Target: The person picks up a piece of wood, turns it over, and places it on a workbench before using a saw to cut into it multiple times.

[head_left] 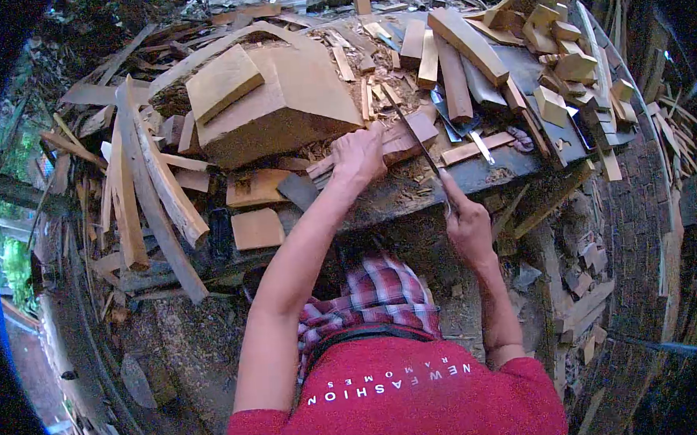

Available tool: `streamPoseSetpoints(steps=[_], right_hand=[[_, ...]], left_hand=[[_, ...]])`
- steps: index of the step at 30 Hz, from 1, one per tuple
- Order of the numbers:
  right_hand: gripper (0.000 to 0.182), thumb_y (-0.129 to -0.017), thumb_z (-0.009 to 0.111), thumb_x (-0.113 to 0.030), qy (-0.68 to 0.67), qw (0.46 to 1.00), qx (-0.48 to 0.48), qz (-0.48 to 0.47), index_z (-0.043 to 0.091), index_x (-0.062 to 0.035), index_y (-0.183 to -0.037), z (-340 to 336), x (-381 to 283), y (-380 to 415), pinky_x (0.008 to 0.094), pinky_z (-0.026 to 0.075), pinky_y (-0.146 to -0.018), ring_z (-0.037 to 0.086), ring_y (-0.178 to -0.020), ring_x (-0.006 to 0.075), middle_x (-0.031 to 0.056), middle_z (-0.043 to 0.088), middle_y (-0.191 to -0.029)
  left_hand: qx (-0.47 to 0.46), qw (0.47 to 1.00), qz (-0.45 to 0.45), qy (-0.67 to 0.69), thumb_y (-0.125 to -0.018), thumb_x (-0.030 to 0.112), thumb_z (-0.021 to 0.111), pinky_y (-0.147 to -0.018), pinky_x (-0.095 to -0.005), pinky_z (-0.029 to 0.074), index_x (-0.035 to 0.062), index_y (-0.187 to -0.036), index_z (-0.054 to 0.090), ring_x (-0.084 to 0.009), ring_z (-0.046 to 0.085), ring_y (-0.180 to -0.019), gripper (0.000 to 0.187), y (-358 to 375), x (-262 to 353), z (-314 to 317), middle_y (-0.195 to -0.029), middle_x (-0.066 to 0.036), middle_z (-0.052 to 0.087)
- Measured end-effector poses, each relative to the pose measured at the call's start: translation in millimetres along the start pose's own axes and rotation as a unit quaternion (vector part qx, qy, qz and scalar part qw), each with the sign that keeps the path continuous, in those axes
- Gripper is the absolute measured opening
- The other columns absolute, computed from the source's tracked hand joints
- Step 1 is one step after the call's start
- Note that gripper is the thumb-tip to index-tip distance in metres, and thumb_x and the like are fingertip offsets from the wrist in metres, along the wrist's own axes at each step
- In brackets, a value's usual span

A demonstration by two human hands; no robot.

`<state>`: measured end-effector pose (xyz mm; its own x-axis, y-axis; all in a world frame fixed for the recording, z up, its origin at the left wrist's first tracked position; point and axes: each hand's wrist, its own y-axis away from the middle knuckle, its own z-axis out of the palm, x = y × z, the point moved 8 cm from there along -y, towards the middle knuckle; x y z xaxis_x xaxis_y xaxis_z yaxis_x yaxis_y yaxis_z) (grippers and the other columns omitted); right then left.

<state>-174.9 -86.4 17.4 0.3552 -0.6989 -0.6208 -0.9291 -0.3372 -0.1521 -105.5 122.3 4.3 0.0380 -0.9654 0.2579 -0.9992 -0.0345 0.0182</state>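
Observation:
My right hand (469, 225) is closed round the handle of a hand saw (415, 125). The long, narrow, dark blade slants up and away from me, too small in view for its teeth to show. It crosses a reddish-brown wood block (401, 142) lying near the front of the bench. My left hand (359, 155) grips the block's left part from above, a short way left of the blade, its fingers bent over the wood and partly hidden. Beyond the left hand lies a big tan wood block (287, 98) with a smaller slab (225, 84) on top.
The dark bench (418, 194) carries wood chips and several offcuts. Long curved strips (157, 180) lean over its left side. Loose beams (465, 44) and small cut blocks (575, 66) crowd the right. A chisel-like tool (482, 147) lies right of the saw. Scrap wood (586, 311) covers the ground at lower right.

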Motion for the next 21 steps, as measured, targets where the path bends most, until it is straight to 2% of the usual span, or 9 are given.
streamPoseSetpoints(steps=[1, 5, 8, 10, 14, 16, 19, 21], right_hand=[[0.062, -0.079, 0.053, -0.002, -0.012, 0.999, 0.019, -0.024, 0.046, -0.0206, -0.137, 2, 0, -8, 0.0489, 0.046, -0.064, 0.061, -0.074, 0.0418, 0.0249, 0.061, -0.082], [0.062, -0.079, 0.052, -0.002, -0.046, 0.997, 0.021, -0.053, 0.046, -0.021, -0.137, 12, 1, -30, 0.0497, 0.046, -0.064, 0.06, -0.074, 0.0429, 0.0252, 0.061, -0.082], [0.062, -0.079, 0.052, -0.003, -0.044, 0.991, 0.067, -0.104, 0.046, -0.0233, -0.137, 0, -10, -24, 0.0491, 0.046, -0.062, 0.061, -0.07, 0.0422, 0.0258, 0.061, -0.081], [0.059, -0.08, 0.051, 0.006, -0.017, 0.995, -0.061, 0.074, 0.047, -0.0133, -0.136, 4, 3, -10, 0.0337, 0.049, -0.078, 0.063, -0.099, 0.0353, 0.024, 0.059, -0.112], [0.06, -0.08, 0.052, 0.005, -0.034, 0.999, -0.023, 0.034, 0.047, -0.0157, -0.137, -2, 6, 3, 0.0335, 0.049, -0.078, 0.062, -0.101, 0.0353, 0.0229, 0.06, -0.111], [0.061, -0.081, 0.054, -0.005, -0.042, 0.999, 0.006, -0.007, 0.045, -0.0263, -0.138, -2, 5, -3, 0.0476, 0.047, -0.063, 0.061, -0.07, 0.041, 0.0251, 0.062, -0.083], [0.061, -0.081, 0.053, -0.004, -0.03, 0.998, 0.026, -0.047, 0.046, -0.0257, -0.137, 6, -3, -24, 0.0494, 0.047, -0.065, 0.061, -0.072, 0.0424, 0.0257, 0.062, -0.086], [0.061, -0.081, 0.053, -0.003, -0.034, 0.998, 0.021, -0.042, 0.046, -0.0252, -0.137, 9, -6, -32, 0.0498, 0.047, -0.066, 0.061, -0.073, 0.0429, 0.0258, 0.062, -0.087]], left_hand=[[0.002, 1.0, -0.001, 0.003, -0.067, 0.014, 0.073, -0.068, -0.0479, 0.054, 0.0038, -0.095, 0.053, -0.0363, 0.068, -0.084, 0.036, 1, 0, 0, -0.084, -0.02, 0.068], [-0.011, 1.0, -0.023, -0.008, -0.067, 0.014, 0.072, -0.07, -0.048, 0.054, 0.0047, -0.096, 0.053, -0.0366, 0.068, -0.085, 0.035, 1, -2, 3, -0.087, -0.02, 0.068], [-0.011, 1.0, -0.008, 0.002, -0.067, 0.014, 0.072, -0.072, -0.0478, 0.054, 0.0052, -0.096, 0.053, -0.0367, 0.068, -0.086, 0.036, 5, 1, -3, -0.088, -0.019, 0.068], [-0.012, 1.0, -0.015, 0.0, -0.068, 0.014, 0.072, -0.072, -0.048, 0.054, 0.0053, -0.097, 0.053, -0.0366, 0.067, -0.087, 0.036, 3, 0, -2, -0.088, -0.019, 0.068], [-0.005, 1.0, -0.009, 0.014, -0.067, 0.015, 0.073, -0.071, -0.0487, 0.054, 0.0055, -0.097, 0.053, -0.0367, 0.067, -0.086, 0.038, 3, -1, -1, -0.088, -0.019, 0.068], [-0.003, 1.0, -0.016, 0.014, -0.067, 0.014, 0.074, -0.071, -0.0488, 0.053, 0.0053, -0.097, 0.053, -0.037, 0.067, -0.086, 0.038, 2, -2, 1, -0.088, -0.019, 0.068], [-0.003, 1.0, -0.021, 0.016, -0.066, 0.013, 0.075, -0.07, -0.049, 0.053, 0.0049, -0.096, 0.053, -0.0375, 0.067, -0.086, 0.039, 6, 0, -3, -0.087, -0.02, 0.067], [-0.005, 1.0, -0.017, 0.016, -0.065, 0.012, 0.075, -0.07, -0.049, 0.053, 0.0046, -0.096, 0.053, -0.0378, 0.067, -0.086, 0.039, 6, 0, -4, -0.087, -0.02, 0.067]])
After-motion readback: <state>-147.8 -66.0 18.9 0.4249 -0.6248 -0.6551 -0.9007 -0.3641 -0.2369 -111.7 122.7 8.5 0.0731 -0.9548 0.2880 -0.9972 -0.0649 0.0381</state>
